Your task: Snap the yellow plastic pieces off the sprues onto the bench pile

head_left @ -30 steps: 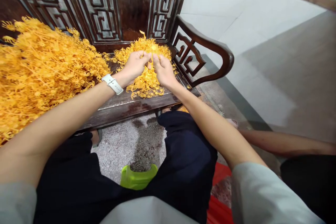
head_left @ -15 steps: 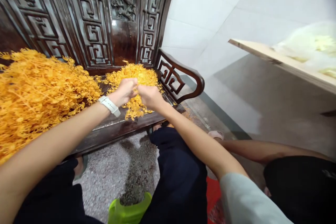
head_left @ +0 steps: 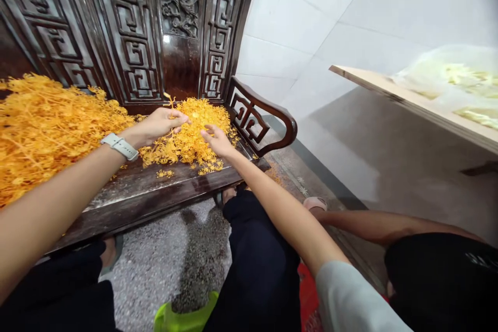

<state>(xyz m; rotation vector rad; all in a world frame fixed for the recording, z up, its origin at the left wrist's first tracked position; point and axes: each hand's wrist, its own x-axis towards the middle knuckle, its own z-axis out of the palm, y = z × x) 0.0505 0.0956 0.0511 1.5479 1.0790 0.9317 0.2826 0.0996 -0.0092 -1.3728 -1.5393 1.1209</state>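
My left hand [head_left: 161, 124], with a pale watch on its wrist, is closed around a thin orange plastic stem [head_left: 168, 98] whose end sticks up above the fingers. My right hand [head_left: 218, 142] is a short way to its right, fingers apart and holding nothing that I can see. Both are over a smaller pile of loose orange plastic flower pieces [head_left: 198, 114] at the right end of a dark wooden bench [head_left: 128, 198]. To the left lies a bigger heap of orange plastic sprigs [head_left: 58, 129], partly behind my left forearm.
A carved backrest [head_left: 181, 62] and a curved armrest [head_left: 286, 129] border the bench. On the right, a wooden board [head_left: 373, 83] carries a clear plastic bag [head_left: 431, 70] with pale pieces. A person's leg [head_left: 369, 223] is at lower right; a green plastic stool [head_left: 182, 319] is below.
My hands, earlier together over the smaller pile, have come apart. The left one has moved left with the stem; the right one has opened. Some orange pieces lie lower on the bench.
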